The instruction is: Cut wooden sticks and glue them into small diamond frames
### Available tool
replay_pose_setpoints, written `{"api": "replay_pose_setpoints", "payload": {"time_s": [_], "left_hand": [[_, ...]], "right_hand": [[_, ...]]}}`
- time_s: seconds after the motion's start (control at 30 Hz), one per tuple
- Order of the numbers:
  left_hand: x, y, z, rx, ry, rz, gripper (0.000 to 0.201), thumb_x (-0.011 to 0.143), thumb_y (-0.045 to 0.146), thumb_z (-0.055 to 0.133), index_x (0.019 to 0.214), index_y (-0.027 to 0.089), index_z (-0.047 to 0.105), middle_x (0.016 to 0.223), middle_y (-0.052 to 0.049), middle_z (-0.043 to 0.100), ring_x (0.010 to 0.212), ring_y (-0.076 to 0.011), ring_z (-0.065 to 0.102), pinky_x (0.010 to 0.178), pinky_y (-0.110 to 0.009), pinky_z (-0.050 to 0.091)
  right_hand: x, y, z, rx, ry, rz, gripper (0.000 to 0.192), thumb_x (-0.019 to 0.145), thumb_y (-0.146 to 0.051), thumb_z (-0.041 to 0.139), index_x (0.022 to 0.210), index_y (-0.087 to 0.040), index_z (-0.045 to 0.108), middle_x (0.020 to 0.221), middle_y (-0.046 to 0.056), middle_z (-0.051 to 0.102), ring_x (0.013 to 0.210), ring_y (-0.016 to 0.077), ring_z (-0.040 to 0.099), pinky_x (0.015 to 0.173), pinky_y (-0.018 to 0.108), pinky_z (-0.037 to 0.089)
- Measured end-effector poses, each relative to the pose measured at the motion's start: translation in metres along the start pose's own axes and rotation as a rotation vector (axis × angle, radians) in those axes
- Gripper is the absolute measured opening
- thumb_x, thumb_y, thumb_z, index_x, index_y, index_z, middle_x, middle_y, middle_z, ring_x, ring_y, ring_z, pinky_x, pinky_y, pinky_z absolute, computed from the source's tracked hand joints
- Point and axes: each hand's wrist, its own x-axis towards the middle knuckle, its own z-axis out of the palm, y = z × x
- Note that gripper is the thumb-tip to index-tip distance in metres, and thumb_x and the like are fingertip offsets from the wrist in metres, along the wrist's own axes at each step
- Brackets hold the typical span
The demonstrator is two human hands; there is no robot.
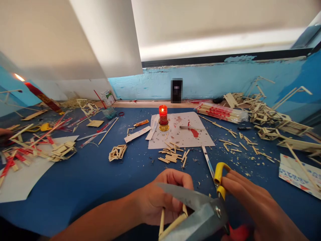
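My left hand [152, 197] is closed on a small frame of thin wooden sticks [173, 226], low in the middle of the view. Large metal scissors [200, 217] with a yellow and a red handle are in my right hand [255, 197]. Their blades are apart and lie across the stick frame, close to my left fingers. Whether the blades touch the wood I cannot tell. Just beyond my hands is a loose pile of short cut sticks [172, 156]. A small box-like stick structure [117, 152] sits to the left of that pile.
A lit red candle [163, 115] stands in a gold base on wax-spotted paper [156, 144]. Another burning candle [43, 98] leans at far left, near a person's hand [4, 136]. Stick structures [265, 117] crowd the right, beside bagged sticks [220, 112]. A lighter [141, 123] lies left of the paper.
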Motion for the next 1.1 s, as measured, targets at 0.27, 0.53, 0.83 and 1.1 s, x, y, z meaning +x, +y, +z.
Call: {"api": "replay_pose_setpoints", "payload": {"time_s": [0.27,0.53,0.83,1.1], "left_hand": [[0.004,-0.009,-0.005,0.026,0.055,-0.068,0.048,0.057,0.034,0.098,0.052,0.015,0.054,0.049,0.002,0.059,0.037,-0.0041,0.051,0.036,-0.011,0.044],[0.004,-0.01,0.006,0.083,0.146,-0.076,0.057,0.05,0.037,0.098,0.046,0.016,0.046,0.045,0.005,0.056,0.036,-0.0018,0.045,0.034,-0.008,0.037],[-0.004,-0.005,0.017,0.14,0.166,-0.1,0.058,0.061,0.038,0.096,0.048,0.017,0.043,0.047,0.003,0.053,0.036,-0.0019,0.041,0.031,-0.01,0.029],[-0.001,-0.005,0.012,0.099,0.029,-0.054,0.057,0.065,0.05,0.094,0.055,0.018,0.048,0.043,0.004,0.054,0.028,-0.0052,0.042,0.028,-0.014,0.037]], "right_hand": [[0.032,-0.007,-0.009,0.035,-0.021,-0.08,0.061,0.083,-0.053,0.07,0.13,-0.021,0.047,0.095,0.01,0.072,0.081,0.0329,0.073,0.072,0.042,0.063],[0.034,-0.003,-0.012,0.06,-0.026,-0.111,0.058,0.083,-0.052,0.07,0.129,-0.024,0.049,0.096,0.008,0.073,0.082,0.032,0.074,0.075,0.041,0.062],[0.042,-0.006,-0.018,0.123,-0.042,-0.118,0.039,0.084,-0.051,0.073,0.107,-0.025,0.056,0.079,0.003,0.067,0.067,0.0262,0.067,0.059,0.036,0.055],[0.034,-0.002,-0.013,0.153,0.063,-0.06,0.033,0.075,-0.031,0.077,0.099,-0.029,0.055,0.072,-0.001,0.067,0.056,0.0214,0.067,0.048,0.031,0.052]]}}
